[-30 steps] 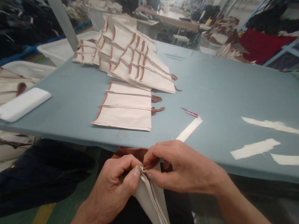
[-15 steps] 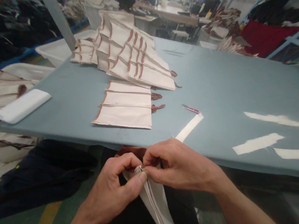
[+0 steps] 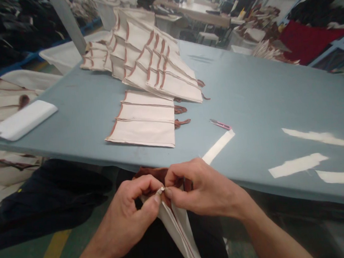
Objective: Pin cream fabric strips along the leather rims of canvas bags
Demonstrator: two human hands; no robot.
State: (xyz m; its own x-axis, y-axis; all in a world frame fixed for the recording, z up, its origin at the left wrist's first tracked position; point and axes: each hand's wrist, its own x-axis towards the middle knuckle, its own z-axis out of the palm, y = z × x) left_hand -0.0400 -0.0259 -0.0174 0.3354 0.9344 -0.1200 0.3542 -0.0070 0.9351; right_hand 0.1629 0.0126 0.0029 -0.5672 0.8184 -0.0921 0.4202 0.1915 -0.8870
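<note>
A cream fabric piece (image 3: 180,233) with a brown-edged seam hangs from my hands over my lap, in front of the table edge. My left hand (image 3: 136,211) pinches its top corner between thumb and index finger. Right beside it, my right hand (image 3: 194,187) is closed in a pinch at the same corner, the fingertips almost touching the left ones. Brown material (image 3: 153,172) shows behind the hands. What exactly lies between the fingertips is small and partly hidden.
On the blue-grey table (image 3: 247,99) lie a flat cream piece with brown straps (image 3: 146,123), a heap of similar pieces (image 3: 151,55), pink thread snips (image 3: 221,124), cream strips (image 3: 298,164) and a white device (image 3: 24,120). White bins (image 3: 62,56) stand left.
Both hands stay at the fabric corner. The left thumb has drawn back slightly to the left, and the pinched corner has folded into a smaller tip.
</note>
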